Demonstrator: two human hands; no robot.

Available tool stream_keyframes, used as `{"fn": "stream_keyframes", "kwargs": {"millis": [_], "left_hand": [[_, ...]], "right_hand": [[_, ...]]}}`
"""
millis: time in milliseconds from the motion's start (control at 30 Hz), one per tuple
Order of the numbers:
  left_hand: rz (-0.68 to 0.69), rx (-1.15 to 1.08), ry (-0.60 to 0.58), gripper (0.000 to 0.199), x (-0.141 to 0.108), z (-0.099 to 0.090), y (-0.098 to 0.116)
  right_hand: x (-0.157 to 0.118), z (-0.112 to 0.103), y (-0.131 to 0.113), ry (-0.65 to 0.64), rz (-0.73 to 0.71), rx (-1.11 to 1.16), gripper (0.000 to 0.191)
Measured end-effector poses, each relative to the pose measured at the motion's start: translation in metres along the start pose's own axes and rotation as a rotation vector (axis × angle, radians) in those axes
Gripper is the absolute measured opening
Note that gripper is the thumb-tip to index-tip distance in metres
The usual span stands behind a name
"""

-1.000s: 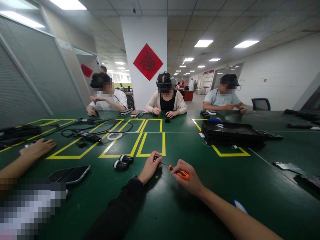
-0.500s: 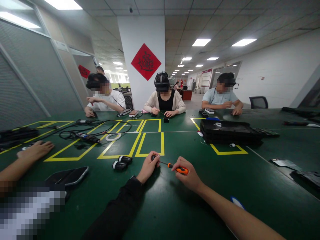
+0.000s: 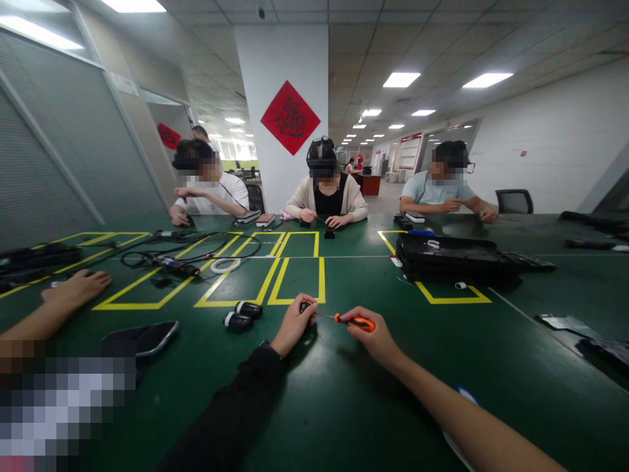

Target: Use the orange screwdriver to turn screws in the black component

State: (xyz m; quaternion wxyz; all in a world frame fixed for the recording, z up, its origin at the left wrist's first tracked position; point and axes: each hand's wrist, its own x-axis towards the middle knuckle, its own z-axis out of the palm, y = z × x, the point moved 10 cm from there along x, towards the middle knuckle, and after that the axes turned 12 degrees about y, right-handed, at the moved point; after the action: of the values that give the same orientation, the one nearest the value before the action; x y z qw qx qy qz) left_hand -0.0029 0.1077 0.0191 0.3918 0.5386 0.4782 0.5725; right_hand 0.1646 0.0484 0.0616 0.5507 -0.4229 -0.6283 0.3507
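My left hand is closed around a small black object, most of which the fingers hide. In my right hand is an orange and black screwdriver, gripped by its handle. Its thin shaft points left toward the small black object; whether the tip touches it cannot be made out. Left of my left hand, two black objects with white bands lie side by side on the green table.
Cables and a white ring lie at the left. A black tray stands at the right. A dark flat device and another person's hand are at the near left. Three people sit across.
The whole view has shifted slightly. My right hand's fingers have changed their hold and sit farther back on the screwdriver handle. My left hand keeps its hold.
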Motion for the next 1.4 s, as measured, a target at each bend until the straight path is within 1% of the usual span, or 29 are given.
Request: {"fn": "stream_keyframes", "kwargs": {"millis": [67,100,167,267,300,367,433,500,567,633,800,900,967,1100,1167,1400], "left_hand": [[0.001,0.015,0.007,0.022,0.0,-0.001,-0.001],[0.0,0.02,0.01,0.022,0.0,-0.002,-0.001],[-0.003,0.018,0.012,0.022,0.0,-0.003,-0.001],[-0.008,-0.013,0.013,0.021,-0.001,-0.003,0.002],[-0.014,-0.032,0.016,0.021,-0.001,-0.004,0.003],[-0.039,-0.083,0.023,0.023,-0.002,-0.004,0.005],[-0.082,-0.144,0.029,0.027,-0.003,-0.004,0.004],[-0.12,-0.193,0.042,0.032,-0.003,-0.004,0.002],[-0.135,-0.228,0.049,0.035,-0.002,-0.005,0.0],[-0.138,-0.253,0.044,0.036,0.0,-0.004,-0.002],[-0.175,-0.26,0.039,0.038,0.002,-0.003,-0.009],[-0.16,-0.249,0.028,0.038,0.0,-0.002,-0.006],[-0.134,-0.229,0.023,0.038,-0.002,-0.001,-0.002],[-0.105,-0.188,0.017,0.036,-0.005,0.0,0.006],[-0.101,-0.186,0.007,0.036,-0.005,0.001,0.008],[-0.148,-0.189,0.033,0.038,-0.004,0.001,0.004]], "right_hand": [[0.0,0.0,-0.008,-0.001,-0.074,-0.032,0.008],[0.0,0.001,-0.009,-0.013,-0.084,-0.03,0.008],[-0.002,0.005,-0.004,-0.043,-0.038,0.022,0.017],[-0.005,0.012,0.008,-0.104,0.086,0.102,0.032],[-0.007,0.014,0.011,-0.122,0.112,0.104,0.033],[-0.007,0.015,0.013,-0.134,0.119,0.076,0.027],[-0.006,0.012,0.01,-0.101,0.077,0.027,0.021],[-0.004,0.007,0.002,-0.061,-0.004,-0.04,0.018],[-0.004,0.005,-0.005,-0.041,-0.083,-0.111,0.017],[-0.004,0.005,-0.009,-0.034,-0.125,-0.154,0.017],[-0.002,0.002,-0.011,0.005,-0.135,-0.128,0.009],[0.0,-0.005,-0.008,0.062,-0.089,-0.121,0.015],[0.0,-0.007,-0.006,0.075,-0.071,-0.147,0.017],[-0.002,-0.005,-0.009,0.046,-0.118,-0.245,0.017],[-0.003,-0.006,-0.012,0.06,-0.148,-0.285,0.016],[-0.003,-0.01,-0.016,0.103,-0.189,-0.312,0.014]]}}
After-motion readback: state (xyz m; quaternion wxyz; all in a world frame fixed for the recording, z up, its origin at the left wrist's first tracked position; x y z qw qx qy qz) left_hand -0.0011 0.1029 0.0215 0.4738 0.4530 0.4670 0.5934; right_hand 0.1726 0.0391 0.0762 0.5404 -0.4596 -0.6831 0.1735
